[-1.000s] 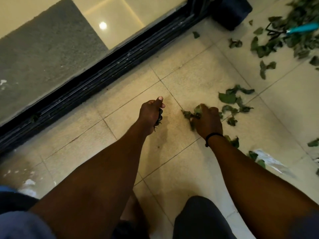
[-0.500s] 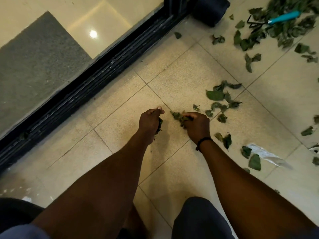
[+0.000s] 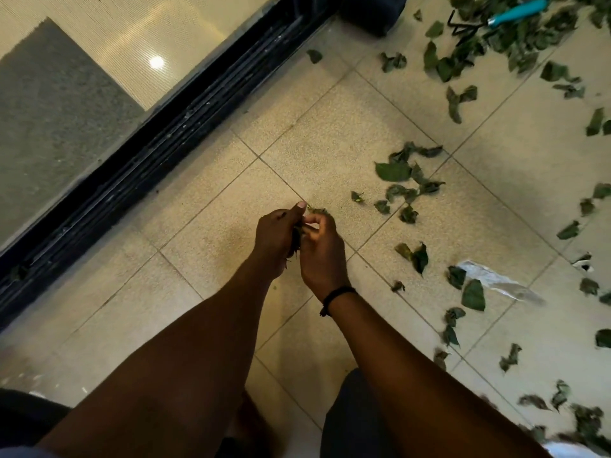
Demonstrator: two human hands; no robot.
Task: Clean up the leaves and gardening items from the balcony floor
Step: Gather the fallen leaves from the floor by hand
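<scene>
My left hand grips a bunch of dark green leaves above the beige tiled floor. My right hand meets it, fingers pinching a few leaves against that bunch. Several loose leaves lie scattered on the tiles to the right. A denser heap of leaves sits at the far top right, with a hand rake with a teal handle and black prongs lying on it.
A black sliding-door track runs diagonally along the left, with a grey mat behind the glass. A dark pot stands by the door. A crumpled clear plastic wrapper lies among the leaves at right.
My right hand lifted its picked-up leaves off the floor and moved left to meet my left hand. The view shifted, showing more scattered leaves at the lower right.
</scene>
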